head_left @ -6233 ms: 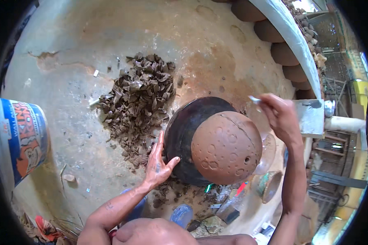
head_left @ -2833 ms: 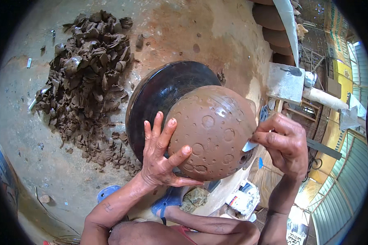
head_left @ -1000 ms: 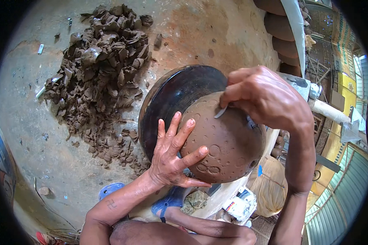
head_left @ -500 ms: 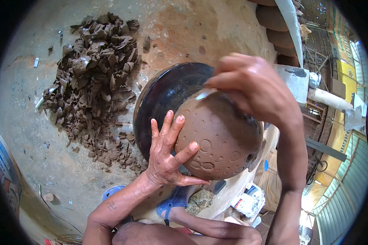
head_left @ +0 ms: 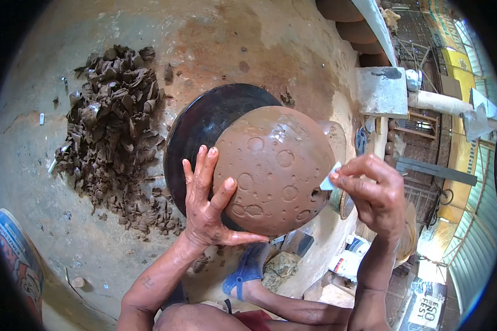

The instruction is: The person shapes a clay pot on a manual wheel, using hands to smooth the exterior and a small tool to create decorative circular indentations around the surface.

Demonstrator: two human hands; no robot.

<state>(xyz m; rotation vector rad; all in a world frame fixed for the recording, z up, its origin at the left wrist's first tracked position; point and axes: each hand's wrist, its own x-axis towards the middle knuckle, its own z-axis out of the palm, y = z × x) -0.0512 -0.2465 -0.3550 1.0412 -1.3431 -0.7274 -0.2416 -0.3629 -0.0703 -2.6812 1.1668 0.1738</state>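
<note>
A round brown clay ball [head_left: 270, 171], wet and shiny on top, bears ring-shaped dents, small pits and a dark hole at its right side. It rests over a dark round wheel disc [head_left: 196, 129]. My left hand [head_left: 210, 204] has its fingers spread, with fingertips and thumb against the ball's left and lower side. At the ball's right edge my right hand [head_left: 373, 190] pinches a small thin pale scraper [head_left: 330, 179] between thumb and fingers. The scraper's tip is at the clay surface near the hole; whether it touches I cannot tell.
Left of the wheel lies a big heap of clay scraps [head_left: 113, 132]. A printed bucket [head_left: 16, 254] stands at the lower left. On the right are a grey block [head_left: 381, 91] and a printed bag [head_left: 350, 256]. My foot in a blue sandal [head_left: 248, 270] is close below the ball.
My right hand has moved from the ball's far top down to its right side, with the scraper still pinched. My left hand stays on the ball. The view has shifted slightly.
</note>
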